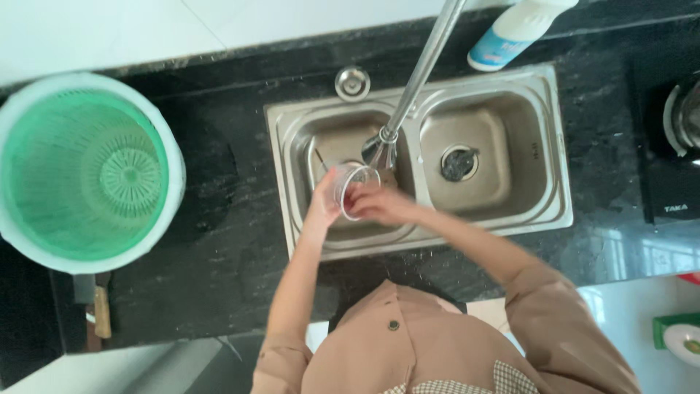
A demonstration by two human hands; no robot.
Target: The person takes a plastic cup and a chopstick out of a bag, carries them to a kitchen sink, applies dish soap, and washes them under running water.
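Clear cup [355,188], tilted under the tap [382,146], is hanging over the left sink [321,142] basin. Left hand [326,202] is gripping its wall; right hand [381,206] fingers are reaching inside. Green basket [87,171] is standing on the tabletop [219,219].

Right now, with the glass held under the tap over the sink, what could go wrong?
The clear glass sits close under the tap spout, so a lift could knock its rim against the metal. The left hand grips it from outside while the right hand has its fingers inside; if wet, it might slip into the steel sink and crack. The bottle stands at the sink's back edge, where an elbow might tip it.
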